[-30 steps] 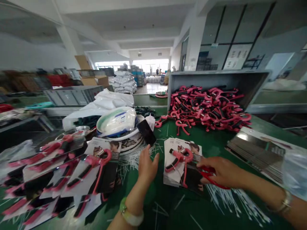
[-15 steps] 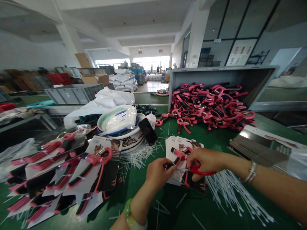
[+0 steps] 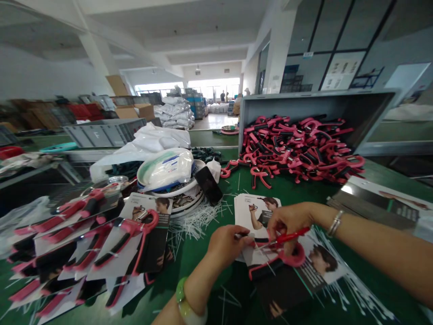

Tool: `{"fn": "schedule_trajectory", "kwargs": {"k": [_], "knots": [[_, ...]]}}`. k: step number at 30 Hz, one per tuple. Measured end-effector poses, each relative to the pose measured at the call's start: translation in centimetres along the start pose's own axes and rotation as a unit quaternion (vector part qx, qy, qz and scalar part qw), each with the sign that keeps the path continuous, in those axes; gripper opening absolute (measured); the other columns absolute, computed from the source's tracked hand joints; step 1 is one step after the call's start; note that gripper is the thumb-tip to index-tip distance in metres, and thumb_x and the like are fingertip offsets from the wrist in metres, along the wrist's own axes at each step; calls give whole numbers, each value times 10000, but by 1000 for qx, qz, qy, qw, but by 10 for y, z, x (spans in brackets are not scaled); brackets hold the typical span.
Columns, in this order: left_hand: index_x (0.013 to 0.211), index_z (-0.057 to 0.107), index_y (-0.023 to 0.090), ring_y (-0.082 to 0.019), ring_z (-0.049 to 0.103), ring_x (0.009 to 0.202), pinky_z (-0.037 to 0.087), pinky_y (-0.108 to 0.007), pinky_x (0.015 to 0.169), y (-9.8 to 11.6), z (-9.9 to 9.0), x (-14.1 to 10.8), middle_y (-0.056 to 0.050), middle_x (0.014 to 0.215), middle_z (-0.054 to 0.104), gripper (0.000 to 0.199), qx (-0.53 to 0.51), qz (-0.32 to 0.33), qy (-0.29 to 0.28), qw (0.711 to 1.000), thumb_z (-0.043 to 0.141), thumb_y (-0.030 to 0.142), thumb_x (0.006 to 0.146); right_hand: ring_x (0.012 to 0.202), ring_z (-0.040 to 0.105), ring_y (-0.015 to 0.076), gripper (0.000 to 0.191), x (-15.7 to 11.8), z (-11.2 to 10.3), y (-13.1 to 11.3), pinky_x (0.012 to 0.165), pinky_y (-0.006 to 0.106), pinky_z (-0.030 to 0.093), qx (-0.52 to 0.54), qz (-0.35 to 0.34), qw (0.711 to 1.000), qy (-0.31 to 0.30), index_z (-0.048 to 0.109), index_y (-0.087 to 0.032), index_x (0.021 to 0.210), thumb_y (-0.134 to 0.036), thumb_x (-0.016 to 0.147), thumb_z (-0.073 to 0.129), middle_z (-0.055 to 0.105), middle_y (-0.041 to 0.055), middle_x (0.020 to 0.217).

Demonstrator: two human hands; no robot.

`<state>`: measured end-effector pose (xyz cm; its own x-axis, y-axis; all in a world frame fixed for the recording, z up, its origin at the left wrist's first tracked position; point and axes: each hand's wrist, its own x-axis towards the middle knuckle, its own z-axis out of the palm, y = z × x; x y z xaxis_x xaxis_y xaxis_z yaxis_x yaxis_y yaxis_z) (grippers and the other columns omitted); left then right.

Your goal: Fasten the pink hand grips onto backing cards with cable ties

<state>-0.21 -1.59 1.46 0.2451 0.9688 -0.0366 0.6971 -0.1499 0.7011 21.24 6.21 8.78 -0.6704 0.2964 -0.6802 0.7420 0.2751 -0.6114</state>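
Note:
A pink and black hand gripper (image 3: 292, 255) lies on a printed card (image 3: 287, 289), turned sideways at the front of a stack of similar cards (image 3: 253, 210). My left hand (image 3: 226, 246) pinches the end of the hand gripper's handle, at the card's left side. My right hand (image 3: 291, 223) holds red-handled cutters (image 3: 291, 235), their tips pointing left near a white tie at the handles. My right fingers also touch the hand gripper. White cable ties (image 3: 358, 289) fan out under and beyond the card's right edge.
A tipped grey crate (image 3: 368, 131) spills pink hand grippers (image 3: 297, 149). Carded hand grippers (image 3: 111, 248) pile up at left. A phone (image 3: 208, 185) leans on stacked bowls (image 3: 184, 203). More cards (image 3: 382, 203) lie at right; tie scraps (image 3: 194, 221) litter the green table (image 3: 209, 302).
The card with its hand gripper has turned and shifted right off the stack, uncovering the top card. My right hand has moved slightly right and up, with the cutters tilted differently.

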Motion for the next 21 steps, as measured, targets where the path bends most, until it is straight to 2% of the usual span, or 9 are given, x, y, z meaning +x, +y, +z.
{"fn": "schedule_trajectory", "kwargs": {"k": [5, 9, 12, 16, 18, 21], "knots": [[928, 708, 265, -179, 608, 776, 412, -251, 630, 11, -1, 1, -30, 894, 685, 479, 62, 0, -3, 998, 550, 651, 692, 512, 398, 63, 499, -7, 13, -11, 472, 182, 285, -140, -4, 987, 82, 692, -162, 865, -433, 462, 807, 490, -67, 588], [927, 703, 280, -190, 597, 802, 409, -262, 653, 18, -1, -3, -30, 893, 669, 455, 98, 15, -5, 995, 545, 646, 706, 551, 421, 71, 323, -14, 21, -16, 508, 189, 295, -189, -48, 973, 123, 689, -165, 830, -338, 565, 753, 532, -50, 628], [942, 695, 279, -204, 588, 847, 418, -287, 716, 20, 1, -8, -35, 935, 666, 344, 136, 38, 12, 990, 531, 535, 781, 510, 396, 59, 343, -13, 22, -13, 475, 184, 278, -141, -53, 983, 106, 669, -148, 778, -384, 548, 763, 499, -59, 581], [950, 683, 265, -205, 583, 873, 425, -300, 759, 18, 2, -12, -40, 963, 657, 294, 127, 60, 19, 990, 514, 463, 813, 470, 400, 58, 517, -3, 22, -4, 443, 177, 311, 19, -15, 1000, 17, 628, -133, 789, -504, 466, 790, 457, -80, 519], [968, 680, 264, -202, 589, 871, 433, -294, 760, 16, 0, -11, -37, 956, 655, 328, 102, 71, 1, 992, 555, 499, 775, 457, 391, 54, 552, 0, 23, 1, 433, 176, 320, 55, -6, 998, 11, 614, -133, 799, -516, 446, 799, 438, -90, 505], [998, 680, 261, -207, 601, 864, 442, -296, 767, 14, -5, -9, -42, 961, 655, 363, 97, 79, -27, 992, 603, 498, 733, 463, 379, 40, 553, 0, 24, 6, 427, 165, 307, 56, -10, 998, 36, 610, -136, 800, -505, 439, 808, 437, -91, 532]]}}
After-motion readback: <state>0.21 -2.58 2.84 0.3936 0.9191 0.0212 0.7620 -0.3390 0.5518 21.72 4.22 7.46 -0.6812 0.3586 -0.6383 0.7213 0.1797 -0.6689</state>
